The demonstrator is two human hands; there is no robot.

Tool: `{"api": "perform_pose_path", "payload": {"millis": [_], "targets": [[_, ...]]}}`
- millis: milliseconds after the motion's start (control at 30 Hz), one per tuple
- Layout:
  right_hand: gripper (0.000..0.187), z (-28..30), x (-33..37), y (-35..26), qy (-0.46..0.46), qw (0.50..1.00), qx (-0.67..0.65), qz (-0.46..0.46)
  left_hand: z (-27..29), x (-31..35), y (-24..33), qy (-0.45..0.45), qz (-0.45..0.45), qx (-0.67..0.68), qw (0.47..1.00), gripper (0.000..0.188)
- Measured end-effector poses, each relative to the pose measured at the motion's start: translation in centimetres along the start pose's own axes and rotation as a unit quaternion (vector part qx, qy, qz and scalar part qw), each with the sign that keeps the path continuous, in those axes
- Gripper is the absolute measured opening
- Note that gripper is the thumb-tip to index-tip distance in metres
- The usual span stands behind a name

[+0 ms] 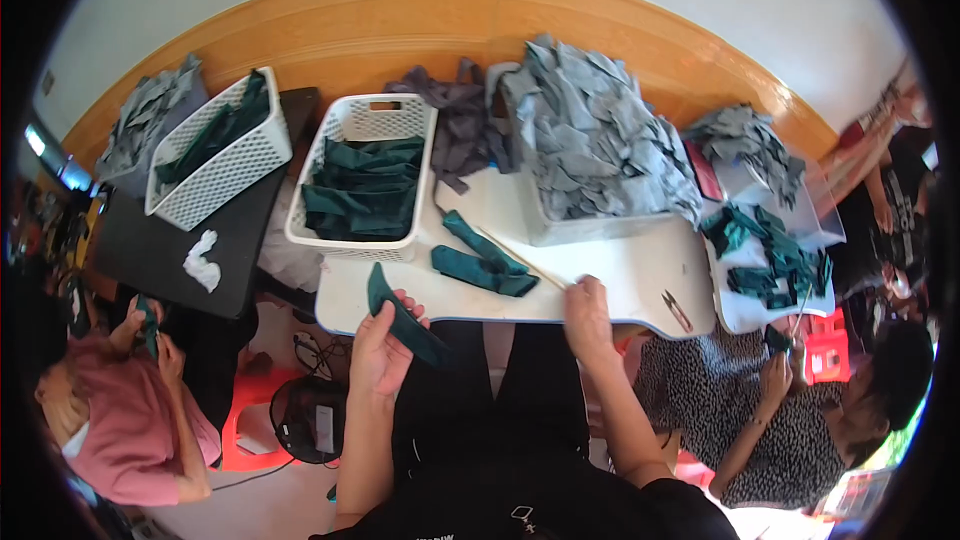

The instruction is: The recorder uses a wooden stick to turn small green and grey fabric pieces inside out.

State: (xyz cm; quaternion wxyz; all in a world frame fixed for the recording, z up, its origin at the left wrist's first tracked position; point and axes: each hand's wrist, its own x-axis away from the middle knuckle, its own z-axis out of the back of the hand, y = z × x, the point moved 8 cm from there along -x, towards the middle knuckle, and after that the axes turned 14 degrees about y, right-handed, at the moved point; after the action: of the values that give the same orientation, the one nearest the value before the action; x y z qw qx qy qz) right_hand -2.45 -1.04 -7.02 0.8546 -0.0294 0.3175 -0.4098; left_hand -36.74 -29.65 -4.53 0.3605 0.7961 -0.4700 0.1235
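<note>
My left hand (382, 345) is closed on a curved dark green fabric piece (402, 325), held just off the table's front edge, its tip pointing up. Over the table's front edge, my right hand (587, 315) grips the end of a thin wooden stick (525, 262), which slants away to the upper left. Beneath the stick lie folded green fabric strips (480, 268) on the white table (600, 275). A pair of small thread snips (677, 311) rests to the right of my right hand.
A white basket (300, 225) holds stacked green pieces; a clear bin (570, 230) overflows with grey fabric (600, 130). Dark cloth (465, 120) lies between them. Left stands a black table (130, 250) with another white basket (225, 175). People sit on both sides, handling green pieces.
</note>
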Motion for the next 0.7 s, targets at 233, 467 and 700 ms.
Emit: {"api": "perform_pose_path", "payload": {"millis": [233, 467, 700], "targets": [[0.032, -2.6, -1.5, -1.9, -0.008, 1.000, -0.018, -0.024, 2.3, 0.4, -0.4, 0.035, -0.007, -0.031, 0.999, 0.035], [0.029, 1.6, -0.3, 1.0, -0.093, 0.995, 0.036, 0.001, 1.9, 0.9, -0.1, 0.023, -0.011, -0.024, 0.999, 0.034], [0.043, 14.3, 2.5, -9.7, -0.214, 0.875, -0.364, -0.235, 0.3, -0.4, -0.5, 0.038, 0.006, -0.008, 0.999, 0.031]]}}
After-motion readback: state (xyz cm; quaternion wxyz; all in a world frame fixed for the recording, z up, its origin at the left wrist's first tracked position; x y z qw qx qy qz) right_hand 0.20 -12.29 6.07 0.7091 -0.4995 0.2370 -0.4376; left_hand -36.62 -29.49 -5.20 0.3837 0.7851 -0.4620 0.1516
